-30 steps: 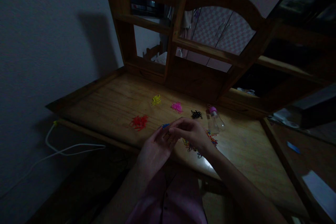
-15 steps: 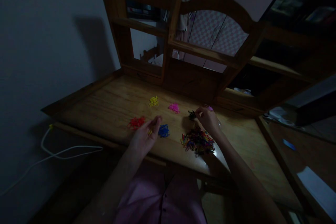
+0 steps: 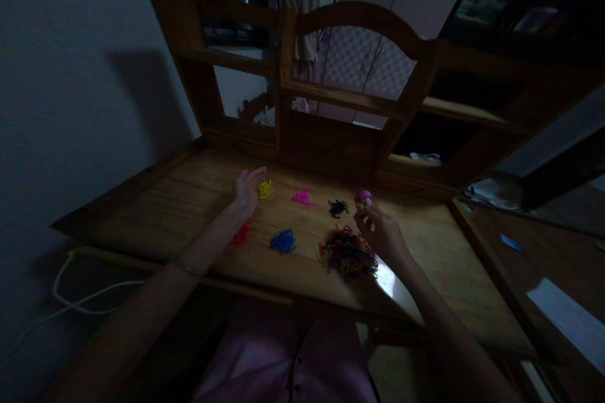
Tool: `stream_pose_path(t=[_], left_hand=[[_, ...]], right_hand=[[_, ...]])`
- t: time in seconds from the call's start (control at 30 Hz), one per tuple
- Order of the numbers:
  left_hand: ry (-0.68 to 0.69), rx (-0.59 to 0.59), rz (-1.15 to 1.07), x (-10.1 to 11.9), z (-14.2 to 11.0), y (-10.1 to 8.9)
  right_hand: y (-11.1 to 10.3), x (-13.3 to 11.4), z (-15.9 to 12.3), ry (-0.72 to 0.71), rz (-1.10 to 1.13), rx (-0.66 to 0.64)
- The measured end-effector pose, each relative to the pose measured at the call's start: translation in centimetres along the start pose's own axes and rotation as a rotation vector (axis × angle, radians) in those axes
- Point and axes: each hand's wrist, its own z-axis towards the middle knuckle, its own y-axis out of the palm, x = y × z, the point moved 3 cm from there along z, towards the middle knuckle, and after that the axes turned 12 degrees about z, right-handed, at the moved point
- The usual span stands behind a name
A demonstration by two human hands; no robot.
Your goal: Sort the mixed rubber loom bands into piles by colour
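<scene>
My left hand [image 3: 246, 194] is at the left edge of a pile of yellow bands [image 3: 265, 189], its fingers stretched out and nothing visible in them. Its forearm partly covers a pile of red bands [image 3: 241, 235]. My right hand [image 3: 380, 231] is curled above the right side of a mixed heap of coloured bands [image 3: 347, 253], thumb and fingertips drawn together; what they hold, if anything, is too small to make out. Small piles of blue bands [image 3: 283, 241], pink bands [image 3: 302, 198] and black bands [image 3: 338, 208] lie apart on the wooden desk [image 3: 189, 201].
A small pink-and-white object [image 3: 365, 196] stands just behind my right hand. Wooden shelving [image 3: 340, 91] rises along the desk's back edge. A white cable [image 3: 70, 302] hangs at the left. White paper [image 3: 567, 315] lies on a lower surface at the right.
My left hand has moved from beside the blue pile up and left to the yellow one, and its fingers have straightened. The right hand has drawn back from the black pile toward the mixed heap.
</scene>
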Motion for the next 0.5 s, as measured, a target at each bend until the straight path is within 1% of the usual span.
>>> stream_pose_path(t=[0.1, 0.17, 0.2, 0.27, 0.33, 0.43, 0.5], left_hand=[[0.034, -0.003, 0.065, 0.1, 0.1, 0.1], [0.13, -0.035, 0.164, 0.4, -0.8, 0.4], [0.192, -0.062, 0.221, 0.6, -1.6, 0.8], [0.29, -0.132, 0.316, 0.7, -4.1, 1.7], [0.303, -0.217, 0.398, 0.5, -7.4, 2.9], [0.411, -0.441, 0.769, -0.5, -12.8, 5.0], [0.512, -0.561, 0.952, -1.9, -15.7, 6.2]], right_hand=[[-1.4, 0.0, -2.1, 0.046, 0.066, 0.01], [-2.5, 0.0, -3.5, 0.093, 0.107, 0.041], [-2.9, 0.1, -4.3, 0.116, 0.124, 0.059], [-3.6, 0.2, -5.6, 0.152, 0.15, 0.082], [-4.0, 0.3, -6.7, 0.178, 0.163, 0.087], [-4.0, 0.6, -8.0, 0.206, 0.184, 0.079], [-3.7, 0.6, -8.4, 0.219, 0.197, 0.064]])
